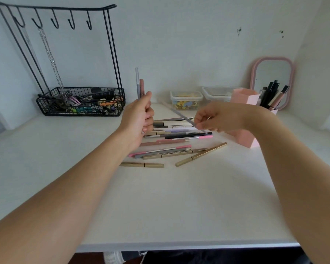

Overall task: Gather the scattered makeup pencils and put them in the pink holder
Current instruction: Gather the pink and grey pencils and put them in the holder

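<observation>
Two pencils [139, 84] are held upright in the curled left hand [139, 121] at frame centre, apparently collected as a bundle. One grey pencil [181, 116], blurred and slanted, is pinched by the right hand [215, 119] above the scattered pencils [171, 141]. Right of that hand, the pink holder [246, 119] is seen partly filled.

small dark print on a white pencil [181, 127], too blurred to read

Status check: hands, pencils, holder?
Left hand grips two upright pencils. Right hand pinches a grey pencil. Pile on table; pink holder partly behind right arm.
</observation>
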`<state>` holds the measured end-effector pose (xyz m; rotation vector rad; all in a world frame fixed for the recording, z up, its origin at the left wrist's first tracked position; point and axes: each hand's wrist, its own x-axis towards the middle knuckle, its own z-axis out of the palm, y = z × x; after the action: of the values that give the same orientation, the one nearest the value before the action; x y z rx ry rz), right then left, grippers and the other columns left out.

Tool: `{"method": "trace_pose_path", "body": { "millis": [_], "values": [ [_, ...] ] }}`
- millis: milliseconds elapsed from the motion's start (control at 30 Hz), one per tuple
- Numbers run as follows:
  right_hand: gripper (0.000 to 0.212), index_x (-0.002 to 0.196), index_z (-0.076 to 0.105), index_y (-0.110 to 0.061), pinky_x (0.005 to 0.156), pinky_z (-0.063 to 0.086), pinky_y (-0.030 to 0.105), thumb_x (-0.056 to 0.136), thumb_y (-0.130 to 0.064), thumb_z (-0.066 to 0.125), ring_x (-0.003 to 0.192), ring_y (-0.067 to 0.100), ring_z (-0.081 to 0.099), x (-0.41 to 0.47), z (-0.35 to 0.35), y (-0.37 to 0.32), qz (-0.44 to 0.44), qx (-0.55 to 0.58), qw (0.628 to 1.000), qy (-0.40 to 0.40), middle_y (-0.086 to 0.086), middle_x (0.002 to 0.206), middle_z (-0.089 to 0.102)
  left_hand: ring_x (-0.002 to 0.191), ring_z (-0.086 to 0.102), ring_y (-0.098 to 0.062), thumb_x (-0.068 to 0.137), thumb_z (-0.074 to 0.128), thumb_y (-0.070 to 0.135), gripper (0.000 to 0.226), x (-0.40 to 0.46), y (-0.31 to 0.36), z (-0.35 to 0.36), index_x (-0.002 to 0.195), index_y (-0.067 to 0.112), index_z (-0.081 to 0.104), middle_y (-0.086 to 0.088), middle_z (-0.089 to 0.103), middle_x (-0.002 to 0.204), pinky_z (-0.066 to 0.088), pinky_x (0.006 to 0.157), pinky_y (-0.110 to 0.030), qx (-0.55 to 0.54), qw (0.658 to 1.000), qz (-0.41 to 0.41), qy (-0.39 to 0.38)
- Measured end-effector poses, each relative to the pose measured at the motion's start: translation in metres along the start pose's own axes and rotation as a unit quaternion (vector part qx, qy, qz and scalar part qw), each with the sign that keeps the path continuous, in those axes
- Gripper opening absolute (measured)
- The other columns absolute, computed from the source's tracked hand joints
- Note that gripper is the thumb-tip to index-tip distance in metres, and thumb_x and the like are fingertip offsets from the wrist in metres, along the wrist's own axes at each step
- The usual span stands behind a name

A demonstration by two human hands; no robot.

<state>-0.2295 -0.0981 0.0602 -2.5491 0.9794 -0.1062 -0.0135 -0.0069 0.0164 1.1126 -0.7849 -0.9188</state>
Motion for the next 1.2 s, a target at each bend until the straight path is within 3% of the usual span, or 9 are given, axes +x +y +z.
{"method": "trace_pose_path", "body": {
  "millis": [167, 233, 333, 467, 667, 833, 933, 1067, 1200],
  "values": [
    [0.015, 0.084, 0.062, -0.007, 0.053, 0.042, 0.022, 0.098, -0.007, 0.058, 0.055, 0.013, 0.048, 0.009, 0.023, -0.026, -0.091, 0.279, 0.955, 0.042, -0.005, 0.061, 0.061, 0.041, 0.022, -0.009, 0.094, 0.063, 0.050, 0.036, -0.005, -0.001, 0.008, 0.075, 0.022, 0.051, 0.007, 0.030, 0.055, 0.019, 0.037, -0.021, 0.019, 0.999, -0.002, -0.034],
    [0.012, 0.090, 0.062, 0.001, 0.051, 0.043, 0.020, 0.098, -0.005, 0.057, 0.055, 0.010, 0.051, 0.013, 0.036, -0.042, -0.113, 0.358, 0.925, 0.062, 0.001, 0.067, 0.063, 0.041, 0.029, -0.008, 0.085, 0.073, 0.052, 0.034, -0.008, -0.003, 0.011, 0.083, 0.021, 0.057, 0.007, 0.036, 0.055, 0.023, 0.038, -0.020, 0.047, 0.998, 0.030, -0.039],
    [0.011, 0.097, 0.065, 0.006, 0.055, 0.048, 0.023, 0.097, -0.002, 0.059, 0.059, 0.014, 0.056, 0.020, 0.054, -0.057, -0.123, 0.441, 0.883, 0.106, 0.018, 0.079, 0.060, 0.046, 0.050, -0.016, 0.075, 0.084, 0.043, 0.034, -0.011, -0.007, 0.015, 0.086, 0.019, 0.062, -0.001, 0.057, 0.061, 0.036, 0.043, -0.020, 0.057, 0.995, 0.081, -0.024],
    [0.011, 0.100, 0.068, 0.008, 0.068, 0.059, 0.029, 0.094, 0.000, 0.063, 0.069, 0.022, 0.066, 0.029, 0.067, -0.062, -0.102, 0.501, 0.846, 0.151, 0.020, 0.081, 0.066, 0.045, 0.047, -0.014, 0.087, 0.077, 0.030, 0.021, -0.013, -0.010, 0.019, 0.085, 0.017, 0.061, -0.008, 0.056, 0.066, 0.038, 0.045, -0.025, 0.052, 0.993, 0.110, 0.009],
    [0.007, 0.090, 0.072, 0.002, 0.068, 0.060, 0.027, 0.090, -0.002, 0.067, 0.069, 0.020, 0.071, 0.030, 0.069, -0.065, -0.068, 0.487, 0.859, 0.144, 0.012, 0.075, 0.072, 0.051, 0.049, -0.006, 0.101, 0.060, 0.029, 0.030, -0.011, -0.015, 0.022, 0.075, 0.018, 0.050, 0.005, 0.049, 0.062, 0.041, 0.045, -0.021, 0.098, 0.984, 0.139, 0.052],
    [0.006, 0.089, 0.072, 0.005, 0.063, 0.059, 0.022, 0.088, -0.001, 0.071, 0.063, 0.016, 0.072, 0.025, 0.067, -0.066, -0.040, 0.476, 0.869, 0.131, 0.012, 0.072, 0.073, 0.058, 0.044, -0.011, 0.104, 0.052, 0.036, 0.033, -0.006, -0.015, 0.019, 0.077, 0.018, 0.047, 0.005, 0.046, 0.066, 0.038, 0.056, -0.026, 0.145, 0.976, 0.156, 0.052],
    [0.009, 0.087, 0.071, 0.000, 0.065, 0.060, 0.024, 0.086, -0.009, 0.076, 0.066, 0.016, 0.071, 0.023, 0.062, -0.064, -0.026, 0.461, 0.881, 0.107, 0.010, 0.073, 0.073, 0.056, 0.044, -0.012, 0.107, 0.044, 0.039, 0.034, -0.004, -0.015, 0.018, 0.080, 0.018, 0.047, 0.004, 0.047, 0.068, 0.037, 0.053, -0.028, 0.174, 0.973, 0.146, 0.049],
    [0.012, 0.086, 0.076, -0.008, 0.055, 0.048, 0.021, 0.082, -0.019, 0.080, 0.059, 0.007, 0.060, 0.016, 0.043, -0.051, -0.041, 0.260, 0.962, 0.070, 0.002, 0.071, 0.069, 0.054, 0.045, -0.013, 0.109, 0.036, 0.039, 0.033, -0.001, -0.008, 0.013, 0.084, 0.020, 0.045, 0.003, 0.046, 0.064, 0.040, 0.048, -0.027, 0.126, 0.985, 0.104, 0.051],
    [0.002, 0.080, 0.079, -0.019, 0.057, 0.040, 0.011, 0.080, -0.018, 0.080, 0.053, -0.002, 0.054, 0.008, 0.033, -0.046, -0.083, 0.108, 0.990, -0.025, -0.009, 0.068, 0.070, 0.061, 0.056, -0.016, 0.110, 0.032, 0.039, 0.035, 0.001, -0.003, 0.007, 0.084, 0.017, 0.042, 0.002, 0.043, 0.060, 0.044, 0.052, -0.027, 0.080, 0.993, 0.071, 0.052]
  ]
}}
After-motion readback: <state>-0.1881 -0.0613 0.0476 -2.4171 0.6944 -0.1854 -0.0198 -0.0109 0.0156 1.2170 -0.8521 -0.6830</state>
